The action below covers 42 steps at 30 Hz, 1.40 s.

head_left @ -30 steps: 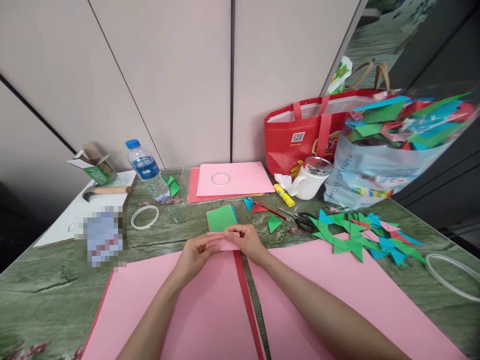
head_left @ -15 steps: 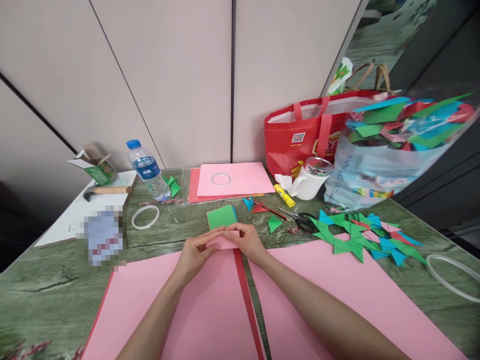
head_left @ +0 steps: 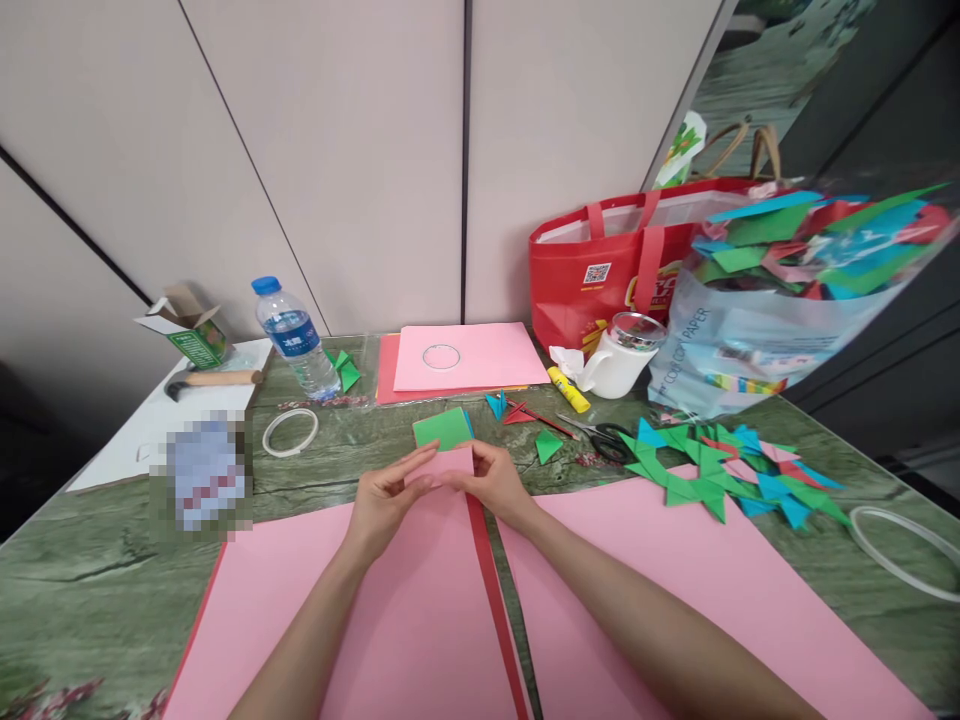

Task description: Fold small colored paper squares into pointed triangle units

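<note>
Pink sheets [head_left: 412, 610] are covering the near part of the table [head_left: 82, 590], and both forearms are stretching over them. At the far edge of the left sheet, the left hand [head_left: 381, 505] and the right hand [head_left: 499, 485] are pinching a small pink paper [head_left: 448, 462] between thumbs and fingers, one at either side. It is lying in the span between the two grips, its middle showing beyond the thumbs. Just past it, a green paper square [head_left: 444, 428] is resting on the table. To the right, scissors [head_left: 611, 445] are lying beside folded paper pieces [head_left: 705, 475]. Farther back, a white mug [head_left: 619, 365] is standing before a red bag [head_left: 574, 275], while a water bottle [head_left: 296, 340] is standing at left, near the wall [head_left: 375, 150].
</note>
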{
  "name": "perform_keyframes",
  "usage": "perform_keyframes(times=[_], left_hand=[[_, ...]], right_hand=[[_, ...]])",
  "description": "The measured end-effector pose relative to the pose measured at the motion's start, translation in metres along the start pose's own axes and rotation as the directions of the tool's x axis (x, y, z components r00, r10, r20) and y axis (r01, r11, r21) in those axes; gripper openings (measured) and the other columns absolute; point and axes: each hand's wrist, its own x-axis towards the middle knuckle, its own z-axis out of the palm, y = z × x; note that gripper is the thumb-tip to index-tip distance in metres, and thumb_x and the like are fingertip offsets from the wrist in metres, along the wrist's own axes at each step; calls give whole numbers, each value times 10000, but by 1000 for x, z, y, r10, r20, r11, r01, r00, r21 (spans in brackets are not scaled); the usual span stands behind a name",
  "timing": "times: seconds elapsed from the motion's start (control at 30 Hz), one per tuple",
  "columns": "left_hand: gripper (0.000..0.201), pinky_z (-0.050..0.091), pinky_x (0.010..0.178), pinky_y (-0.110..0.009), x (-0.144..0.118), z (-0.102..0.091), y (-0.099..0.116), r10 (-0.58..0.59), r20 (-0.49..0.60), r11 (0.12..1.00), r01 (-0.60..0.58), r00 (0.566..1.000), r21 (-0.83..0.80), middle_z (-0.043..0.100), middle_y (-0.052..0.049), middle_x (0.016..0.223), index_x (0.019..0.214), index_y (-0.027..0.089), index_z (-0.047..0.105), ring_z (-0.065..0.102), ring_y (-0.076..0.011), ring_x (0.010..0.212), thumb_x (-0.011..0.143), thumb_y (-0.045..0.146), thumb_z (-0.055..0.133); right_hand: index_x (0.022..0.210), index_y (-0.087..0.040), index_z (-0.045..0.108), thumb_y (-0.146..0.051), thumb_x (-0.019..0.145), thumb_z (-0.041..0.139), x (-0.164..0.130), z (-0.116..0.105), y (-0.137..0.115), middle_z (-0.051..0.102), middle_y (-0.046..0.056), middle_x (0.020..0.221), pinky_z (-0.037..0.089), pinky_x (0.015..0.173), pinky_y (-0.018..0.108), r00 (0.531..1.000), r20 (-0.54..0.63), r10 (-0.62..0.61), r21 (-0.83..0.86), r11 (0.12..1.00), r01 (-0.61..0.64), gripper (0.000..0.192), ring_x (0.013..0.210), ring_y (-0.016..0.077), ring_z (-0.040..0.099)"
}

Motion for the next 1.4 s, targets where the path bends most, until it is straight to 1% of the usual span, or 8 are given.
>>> perform_keyframes(times=[0.27,0.47,0.6,0.77,0.9,1.03,1.2,1.4], left_hand=[[342,370,938,-389,0,0,1,-35,-13,999,34,999,-6,588,-42,1137,1020,209,622,454,-244,1134,679,237,636],[327,361,949,-389,0,0,-1,36,-24,998,-35,999,46,601,-53,1116,1018,210,624,475,-237,1115,692,236,621],[325,349,961,-379,0,0,-2,69,-4,996,-69,998,60,601,-50,1116,1019,214,623,482,-225,1109,694,222,621],[337,354,955,-380,-1,-2,2,17,28,999,-18,999,34,586,-58,1135,1031,206,616,468,-232,1123,695,231,618],[355,350,953,-394,-1,-2,4,-15,12,999,15,1000,40,583,-61,1138,1034,205,615,456,-245,1132,681,249,627],[357,344,951,-399,1,-3,3,-28,-18,999,29,999,33,590,-52,1132,1027,215,616,456,-250,1131,673,253,632],[379,355,941,-405,2,-7,-1,-70,-72,997,69,995,-15,585,-43,1143,1030,204,612,434,-259,1148,656,254,648],[408,424,885,-396,4,-10,-6,-99,-55,991,94,994,-92,573,-30,1163,1056,202,595,438,-260,1141,659,273,652]], right_hand=[[716,-145,578,-318,588,700,0,-2,1,555,-16,599,400,494,222,1000,-9,-26,-73,997,25,248,531,104,471],[833,-155,564,-271,570,710,-2,0,-3,588,1,728,438,592,244,998,58,-29,-17,999,30,322,644,124,529],[858,-157,548,-255,563,714,-3,0,-5,581,-9,706,438,561,230,999,53,6,-17,1000,-5,352,614,116,530],[819,-157,561,-264,526,735,-2,-1,-3,598,-16,679,447,558,237,997,70,36,6,999,-37,357,599,123,548],[777,-139,607,-271,510,745,0,-2,0,645,17,725,472,606,279,996,67,61,33,997,-63,328,643,157,587],[842,-145,631,-283,515,744,2,-2,1,675,42,808,488,676,324,995,58,79,90,992,-84,372,715,190,617],[908,-162,616,-274,570,719,3,-3,0,673,51,888,474,777,348,994,93,49,168,984,-64,371,797,186,624],[925,-167,570,-253,554,727,3,-4,1,662,55,863,486,763,352,995,58,80,218,972,-91,412,779,181,632]])
